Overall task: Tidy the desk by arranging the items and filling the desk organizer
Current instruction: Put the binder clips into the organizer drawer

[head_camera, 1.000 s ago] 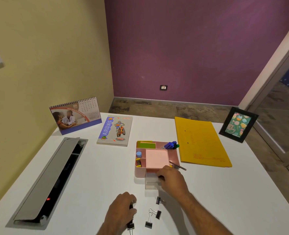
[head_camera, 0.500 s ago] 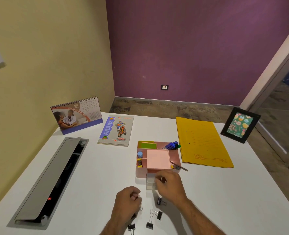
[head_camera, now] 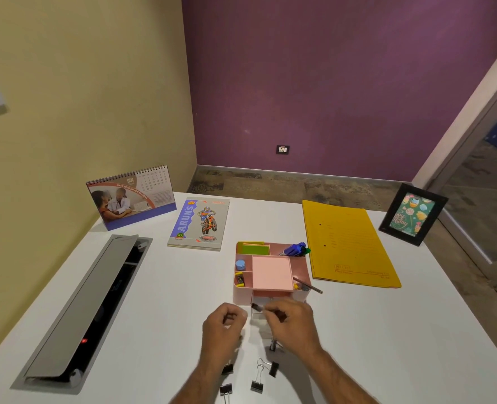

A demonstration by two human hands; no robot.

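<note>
The pink desk organizer [head_camera: 299,266] stands mid-desk with its clear drawer [head_camera: 258,317] pulled out toward me. It holds a pink note pad [head_camera: 272,271], green sticky notes [head_camera: 254,248], blue markers [head_camera: 295,249], a blue cap and a pencil. My right hand [head_camera: 295,325] pinches a black binder clip [head_camera: 256,308] right over the drawer. My left hand [head_camera: 223,330] hovers beside it, its fingers curled round another clip of which little shows. Several loose binder clips [head_camera: 256,386] lie on the desk below my hands.
At the desk's far right lies a yellow folder [head_camera: 346,246], with a framed card [head_camera: 413,214] behind it. A notebook [head_camera: 200,224] and a desk calendar [head_camera: 130,196] stand at the far left. An open cable tray [head_camera: 75,310] runs along the left edge.
My left hand has lifted off the desk and come up next to the right one. My right hand has drawn back from the organizer's front and now holds a clip over the drawer.
</note>
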